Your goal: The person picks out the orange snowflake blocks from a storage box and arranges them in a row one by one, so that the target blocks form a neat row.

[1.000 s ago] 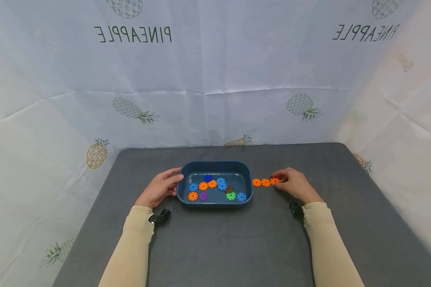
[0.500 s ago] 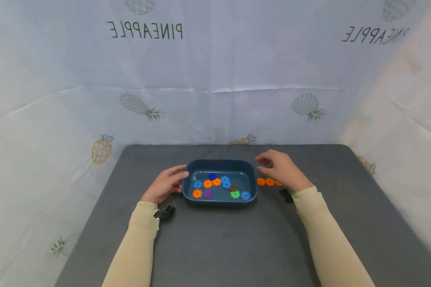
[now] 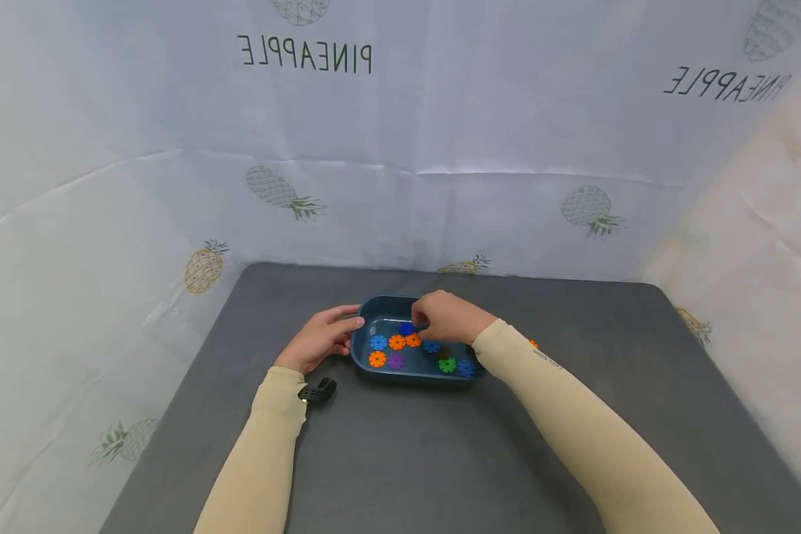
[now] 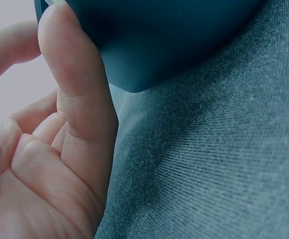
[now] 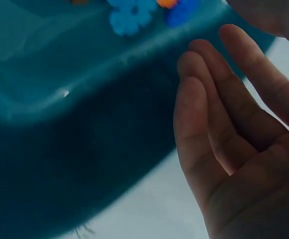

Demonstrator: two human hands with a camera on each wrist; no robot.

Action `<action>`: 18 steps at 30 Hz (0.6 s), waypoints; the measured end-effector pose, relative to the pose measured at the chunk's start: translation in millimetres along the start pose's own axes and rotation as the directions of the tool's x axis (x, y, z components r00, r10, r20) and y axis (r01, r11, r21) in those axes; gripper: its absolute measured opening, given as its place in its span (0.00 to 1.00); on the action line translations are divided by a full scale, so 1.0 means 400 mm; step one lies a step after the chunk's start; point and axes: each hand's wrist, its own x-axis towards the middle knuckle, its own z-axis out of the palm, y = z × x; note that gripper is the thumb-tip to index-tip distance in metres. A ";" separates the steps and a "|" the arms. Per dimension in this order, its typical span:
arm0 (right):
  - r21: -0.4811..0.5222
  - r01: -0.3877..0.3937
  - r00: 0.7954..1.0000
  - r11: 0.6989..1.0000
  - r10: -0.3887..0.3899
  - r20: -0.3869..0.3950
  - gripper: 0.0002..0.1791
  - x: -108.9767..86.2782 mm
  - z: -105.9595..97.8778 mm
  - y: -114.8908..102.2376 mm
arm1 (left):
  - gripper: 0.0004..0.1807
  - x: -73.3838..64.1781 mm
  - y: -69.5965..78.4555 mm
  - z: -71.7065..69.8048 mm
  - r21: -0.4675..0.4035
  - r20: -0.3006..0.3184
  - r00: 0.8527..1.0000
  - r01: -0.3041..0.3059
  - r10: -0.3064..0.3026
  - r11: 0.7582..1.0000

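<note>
A dark blue tray [image 3: 417,377] holds several notched plastic discs in orange, light blue, dark blue, purple, green and brown. My left hand [image 3: 317,341] grips its left end, thumb on the rim; in the left wrist view the thumb [image 4: 74,64] lies against the tray's wall [image 4: 144,50]. Over the middle of the tray hovers my right hand [image 3: 450,317], fingers pointing down near a dark blue disc [image 3: 406,328] and an orange disc [image 3: 413,340]. Bent, slightly spread fingers [image 5: 191,119] show in the right wrist view, with no disc visible between them. The right hand hides part of the tray.
An orange disc [image 3: 533,343] peeks out beside the right sleeve, which covers the others of that row. The grey table [image 3: 400,460] ends at a white cloth [image 3: 387,215] printed with pineapples. A black wrist strap [image 3: 317,391] hangs under the left wrist.
My right hand has let go of the row of orange discs on the table and moved left, over the tray. The left hand keeps its grip on the tray. The head view has shifted slightly.
</note>
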 end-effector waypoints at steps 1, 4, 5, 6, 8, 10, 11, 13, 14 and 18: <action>-0.014 -0.004 1.000 1.000 0.004 0.011 0.05 0.009 0.008 -0.003 | 0.37 0.001 0.000 0.000 0.000 0.001 1.000 0.002 -0.002 1.000; -0.034 -0.014 1.000 0.999 0.015 0.025 0.06 0.027 0.027 -0.012 | 0.37 0.004 0.001 -0.001 0.004 0.000 1.000 0.004 -0.004 1.000; -0.038 -0.016 1.000 0.999 0.017 0.025 0.07 0.031 0.031 -0.014 | 0.37 0.005 0.001 -0.001 0.006 -0.001 1.000 0.005 -0.005 1.000; -0.045 -0.019 0.999 0.999 0.020 0.024 0.09 0.034 0.035 -0.016 | 0.37 0.007 0.002 -0.001 0.005 -0.003 1.000 0.006 -0.006 1.000; -0.063 -0.022 1.000 0.998 0.023 0.021 0.11 0.039 0.039 -0.019 | 0.37 0.008 0.004 -0.002 0.009 -0.002 1.000 0.008 -0.008 1.000; -0.088 -0.024 1.000 0.996 0.025 0.016 0.12 0.044 0.042 -0.024 | 0.37 0.009 0.006 -0.003 0.010 0.000 1.000 0.010 -0.010 1.000; -0.097 -0.025 1.000 0.995 0.027 0.013 0.12 0.046 0.043 -0.027 | 0.37 0.009 0.006 -0.004 0.011 0.001 1.000 0.011 -0.011 1.000; -0.110 -0.024 1.000 0.994 0.025 0.006 0.13 0.052 0.045 -0.032 | 0.38 0.009 0.006 -0.005 0.009 0.004 1.000 0.013 -0.013 1.000; -0.116 -0.023 1.000 0.993 0.024 0.002 0.13 0.054 0.046 -0.035 | 0.38 0.009 0.006 -0.005 0.005 0.003 1.000 0.016 -0.016 1.000; -0.110 -0.016 1.000 0.994 0.015 -0.008 0.12 0.060 0.048 -0.036 | 0.38 0.013 0.005 -0.006 0.007 0.006 1.000 0.011 -0.011 1.000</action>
